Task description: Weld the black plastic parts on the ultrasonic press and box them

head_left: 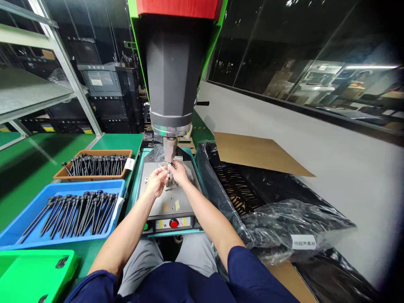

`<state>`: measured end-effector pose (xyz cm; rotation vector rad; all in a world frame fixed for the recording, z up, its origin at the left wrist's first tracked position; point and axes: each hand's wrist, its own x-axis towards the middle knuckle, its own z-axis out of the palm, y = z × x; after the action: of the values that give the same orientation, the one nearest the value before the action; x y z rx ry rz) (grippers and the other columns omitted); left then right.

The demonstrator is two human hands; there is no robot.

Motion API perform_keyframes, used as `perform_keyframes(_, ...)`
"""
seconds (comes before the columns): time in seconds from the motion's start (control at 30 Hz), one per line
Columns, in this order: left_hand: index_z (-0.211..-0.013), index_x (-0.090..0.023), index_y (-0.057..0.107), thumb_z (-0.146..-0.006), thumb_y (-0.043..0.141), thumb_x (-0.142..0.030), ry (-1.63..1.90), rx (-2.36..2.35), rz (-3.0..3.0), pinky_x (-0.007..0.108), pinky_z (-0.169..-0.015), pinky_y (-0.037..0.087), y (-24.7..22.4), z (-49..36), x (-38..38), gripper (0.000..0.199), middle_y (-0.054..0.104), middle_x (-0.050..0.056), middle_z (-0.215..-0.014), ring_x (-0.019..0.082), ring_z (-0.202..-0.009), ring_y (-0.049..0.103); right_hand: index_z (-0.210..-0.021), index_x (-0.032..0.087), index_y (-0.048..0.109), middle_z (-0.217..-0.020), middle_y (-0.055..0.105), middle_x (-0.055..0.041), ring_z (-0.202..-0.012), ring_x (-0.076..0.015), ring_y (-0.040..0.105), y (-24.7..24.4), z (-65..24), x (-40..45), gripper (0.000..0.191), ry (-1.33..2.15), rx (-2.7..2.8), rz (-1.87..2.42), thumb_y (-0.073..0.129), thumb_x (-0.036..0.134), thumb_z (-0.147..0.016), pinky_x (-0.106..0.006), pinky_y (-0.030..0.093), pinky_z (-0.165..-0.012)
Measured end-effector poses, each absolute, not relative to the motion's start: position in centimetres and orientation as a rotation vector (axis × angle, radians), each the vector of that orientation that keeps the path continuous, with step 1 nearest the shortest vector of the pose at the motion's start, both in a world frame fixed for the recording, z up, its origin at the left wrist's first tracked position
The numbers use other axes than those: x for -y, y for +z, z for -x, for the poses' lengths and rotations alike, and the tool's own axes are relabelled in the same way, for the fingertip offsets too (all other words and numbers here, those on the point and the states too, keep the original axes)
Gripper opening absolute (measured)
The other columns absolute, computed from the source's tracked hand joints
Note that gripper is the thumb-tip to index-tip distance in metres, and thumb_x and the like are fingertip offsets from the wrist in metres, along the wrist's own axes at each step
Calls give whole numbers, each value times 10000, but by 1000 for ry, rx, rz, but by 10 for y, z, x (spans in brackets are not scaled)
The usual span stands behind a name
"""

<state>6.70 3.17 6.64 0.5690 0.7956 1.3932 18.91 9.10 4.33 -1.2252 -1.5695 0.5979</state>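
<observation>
A thin white piece point(162, 167) is sitting at the person's fingertips, below the tapered metal tool point(170, 148) that is hanging from the machine head point(172, 80) at about 1 o'clock from it. At 7 o'clock the left hand point(157, 182) is pinching the piece between curled fingertips, while between 3 and 4 o'clock the right hand point(179, 172) is bending its fingers in at the same spot; whether it is gripping too or merely steadying cannot be told. The hands are meeting there probably because so slight a piece is calling for fingertip control. Under them a metal plate point(151, 206) is lying flat, likely serving as the working surface. At 6 o'clock a red button point(174, 223) is facing the person, apparently for quick reach. At 9 o'clock an orange-brown tray point(94, 178) is holding black stemmed parts, and at 8 o'clock a blue tray point(91, 185) is holding more, their heads lying mostly away from the person, perhaps for order. Nearer the person, a green tray point(25, 273) is partly showing. Past 3 o'clock a plastic liner point(277, 221) is surrounding dark parts point(236, 185), with a cardboard sheet point(261, 155) resting beyond, seemingly leaving them accessible.
</observation>
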Motion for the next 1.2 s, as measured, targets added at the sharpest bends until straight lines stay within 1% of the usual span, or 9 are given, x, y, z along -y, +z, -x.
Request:
perform_keyframes(0.2, -915, -145, 616, -665, 777, -83, 1454, -804, -498, 123, -550, 528, 71, -53, -41, 303, 631, -12, -698, 62, -589, 634, -828, 200, 625, -982, 646, -80, -1012, -251, 582, 49, -189, -68, 192, 511, 1435, 1331, 680, 356, -732, -387, 444, -943)
perform_keyframes(0.4, -882, -132, 627, -597, 808, -126, 1440, -950, -550, 146, -491, 484, 51, -45, -31, 338, 624, -10, -686, 77, -555, 617, -786, 200, 562, -707, 590, 14, -671, -167, 564, 33, -204, -8, 287, 1048, 1297, 1198, 738, 388, -658, -308, 470, -684)
perform_keyframes(0.57, -938, -123, 642, -570, 831, -195, 1416, -1102, -601, 177, -556, 469, 28, -37, -17, 420, 644, 12, -757, 90, -620, 625, -854, 206, 588, -813, 632, 1, -670, -141, 569, 34, -207, 32, 326, 1114, 1368, 1029, 786, 348, -636, -279, 476, -652)
perform_keyframes(0.73, -1100, -157, 619, -663, 753, -263, 1518, -1485, -771, 292, -769, 509, 9, -26, 5, 468, 653, 88, -1069, 157, -882, 637, -900, 215, 593, -890, 643, -11, -659, -133, 582, 38, -203, 40, 335, 1026, 1398, 1011, 785, 328, -649, -286, 494, -655)
perform_keyframes(0.8, -1096, -161, 630, -701, 721, -290, 1540, -1564, -949, 317, -815, 502, 4, -24, 20, 425, 653, 104, -1115, 175, -915, 629, -895, 218, 587, -907, 644, -13, -658, -132, 584, 38, -201, 40, 335, 1035, 1398, 997, 789, 318, -648, -291, 497, -658)
perform_keyframes(0.97, -1070, -171, 659, -749, 697, -341, 1231, -1294, -1443, 299, -782, 503, 9, -31, 67, 365, 688, 83, -1024, 198, -930, 632, -840, 222, 578, -821, 625, 8, -720, -148, 599, 37, -188, 40, 338, 1247, 1247, 855, 819, 290, -615, -287, 503, -672)
perform_keyframes(1.07, -950, -167, 686, -803, 647, -347, 1099, -1300, -1569, 264, -703, 481, 18, -34, 88, 236, 686, 37, -873, 167, -802, 620, -815, 226, 557, -757, 604, 34, -651, -124, 570, 36, -177, 43, 336, 1436, 1094, 783, 823, 297, -621, -261, 493, -612)
perform_keyframes(1.13, -885, -161, 693, -826, 621, -361, 1073, -1369, -1568, 256, -661, 467, 23, -26, 96, 221, 672, 17, -782, 151, -713, 600, -864, 231, 568, -786, 621, 30, -640, -119, 570, 36, -172, 45, 365, 1528, 1050, 765, 831, 315, -625, -253, 495, -584)
perform_keyframes(1.2, -883, -158, 700, -825, 622, -371, 1104, -1481, -1550, 258, -660, 470, 26, -6, 103, 234, 674, 17, -765, 154, -701, 603, -944, 235, 587, -867, 648, 6, -720, -137, 610, 36, -171, 47, 420, 1580, 1046, 772, 843, 332, -626, -259, 516, -603)
